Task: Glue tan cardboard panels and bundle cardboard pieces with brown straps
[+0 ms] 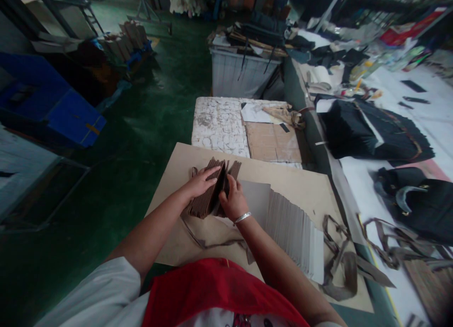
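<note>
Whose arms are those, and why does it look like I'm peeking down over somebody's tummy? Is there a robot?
No robot here! These are a person's own bare hands. There is just one picture, from a camera worn on that person's head, looking forward and down. That's why you see the red garment on their front.

The left hand lies across a row of thin brown pieces, standing close together. The right hand, with a shiny bracelet on its wrist, is at a gap in that row, touching the pieces. I can't tell how tight either grip is.

Under it all is a tan board. A row of pale grey sheets and some loose strips lie on it too.
</note>
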`<state>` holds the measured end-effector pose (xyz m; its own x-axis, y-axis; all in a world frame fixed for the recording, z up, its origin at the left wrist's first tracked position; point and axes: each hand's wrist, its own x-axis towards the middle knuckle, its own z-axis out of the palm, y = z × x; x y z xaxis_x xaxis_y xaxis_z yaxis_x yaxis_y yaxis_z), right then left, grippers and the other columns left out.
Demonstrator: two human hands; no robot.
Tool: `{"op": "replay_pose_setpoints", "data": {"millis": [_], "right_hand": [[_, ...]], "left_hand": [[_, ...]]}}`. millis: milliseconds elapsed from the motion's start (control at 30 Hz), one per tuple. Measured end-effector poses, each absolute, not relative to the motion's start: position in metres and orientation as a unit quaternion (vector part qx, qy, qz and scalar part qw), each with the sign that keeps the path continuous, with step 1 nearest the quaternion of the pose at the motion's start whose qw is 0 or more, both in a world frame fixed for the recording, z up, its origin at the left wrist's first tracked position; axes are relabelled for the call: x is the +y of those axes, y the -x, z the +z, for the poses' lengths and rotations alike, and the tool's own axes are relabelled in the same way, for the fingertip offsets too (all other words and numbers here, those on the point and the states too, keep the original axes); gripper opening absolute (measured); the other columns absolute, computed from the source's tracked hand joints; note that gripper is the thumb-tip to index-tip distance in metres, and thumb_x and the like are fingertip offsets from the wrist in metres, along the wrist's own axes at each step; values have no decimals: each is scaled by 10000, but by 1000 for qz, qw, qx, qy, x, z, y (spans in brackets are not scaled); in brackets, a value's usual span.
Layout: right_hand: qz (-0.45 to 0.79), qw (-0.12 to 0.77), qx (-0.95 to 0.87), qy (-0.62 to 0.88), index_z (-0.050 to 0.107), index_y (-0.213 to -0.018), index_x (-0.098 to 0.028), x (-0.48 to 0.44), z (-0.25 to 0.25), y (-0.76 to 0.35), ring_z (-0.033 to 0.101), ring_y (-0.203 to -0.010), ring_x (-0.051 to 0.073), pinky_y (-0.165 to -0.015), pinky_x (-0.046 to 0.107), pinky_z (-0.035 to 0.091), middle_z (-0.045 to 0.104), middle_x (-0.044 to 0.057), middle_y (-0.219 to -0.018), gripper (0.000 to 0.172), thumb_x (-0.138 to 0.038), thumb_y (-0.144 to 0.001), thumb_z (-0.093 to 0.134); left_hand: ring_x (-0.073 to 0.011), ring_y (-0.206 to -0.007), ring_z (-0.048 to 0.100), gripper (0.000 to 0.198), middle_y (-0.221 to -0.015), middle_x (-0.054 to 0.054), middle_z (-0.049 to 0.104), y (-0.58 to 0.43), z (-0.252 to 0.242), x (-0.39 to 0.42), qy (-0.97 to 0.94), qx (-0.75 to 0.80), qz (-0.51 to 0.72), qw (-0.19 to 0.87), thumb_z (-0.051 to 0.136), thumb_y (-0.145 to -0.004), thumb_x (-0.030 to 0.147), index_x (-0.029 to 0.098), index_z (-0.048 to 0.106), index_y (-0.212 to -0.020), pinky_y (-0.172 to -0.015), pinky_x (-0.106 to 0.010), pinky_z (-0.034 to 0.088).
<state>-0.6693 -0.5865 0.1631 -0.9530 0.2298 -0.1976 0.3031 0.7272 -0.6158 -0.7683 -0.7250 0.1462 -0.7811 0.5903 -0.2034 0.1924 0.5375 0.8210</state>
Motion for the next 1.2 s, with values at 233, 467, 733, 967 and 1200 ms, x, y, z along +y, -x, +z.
{"op": "replay_pose_setpoints", "data": {"millis": [233, 467, 733, 967, 1200], "right_hand": [[-313, 76, 936, -143, 537, -1182, -249, -585, 165, 671, 565, -1049, 235, -942, 387, 419, 344, 128, -1334, 340, -292, -872, 407], [-279, 82, 944, -154, 522, -1143, -228, -590, 167, 673, 615, -936, 259, -844, 400, 455, 350, 181, -1296, 514, -620, -823, 434], [-271, 86, 947, -150, 527, -1072, -220, -589, 165, 674, 625, -878, 234, -804, 374, 465, 386, 164, -1247, 515, -648, -792, 462], [-279, 97, 943, -156, 532, -1070, -207, -590, 170, 676, 613, -931, 243, -842, 383, 455, 358, 170, -1292, 488, -611, -801, 479], [-311, 85, 935, -149, 277, -1399, -249, -587, 172, 671, 506, -1153, 262, -924, 372, 434, 200, 157, -1432, 618, -281, -819, 489]], "left_hand": [[-207, -1299, 350, 506, -1383, -40, 428, 769, 146, -727, -250, 836, 425, 239, 436, -854, 327, 260, 399, -1353, -1106, -394, 229], [-213, -1318, 314, 519, -1399, -57, 407, 768, 156, -724, -242, 838, 413, 262, 413, -854, 285, 233, 380, -1369, -1117, -393, 200], [-201, -1307, 335, 520, -1399, -42, 403, 769, 153, -725, -257, 829, 423, 259, 419, -849, 288, 253, 380, -1366, -1113, -384, 217], [-220, -1316, 316, 528, -1400, -60, 402, 769, 153, -724, -248, 832, 416, 269, 411, -852, 273, 229, 368, -1377, -1117, -399, 198], [-212, -1315, 321, 534, -1418, -70, 384, 772, 146, -727, -267, 814, 447, 259, 426, -851, 290, 195, 370, -1373, -1120, -389, 188]]}}
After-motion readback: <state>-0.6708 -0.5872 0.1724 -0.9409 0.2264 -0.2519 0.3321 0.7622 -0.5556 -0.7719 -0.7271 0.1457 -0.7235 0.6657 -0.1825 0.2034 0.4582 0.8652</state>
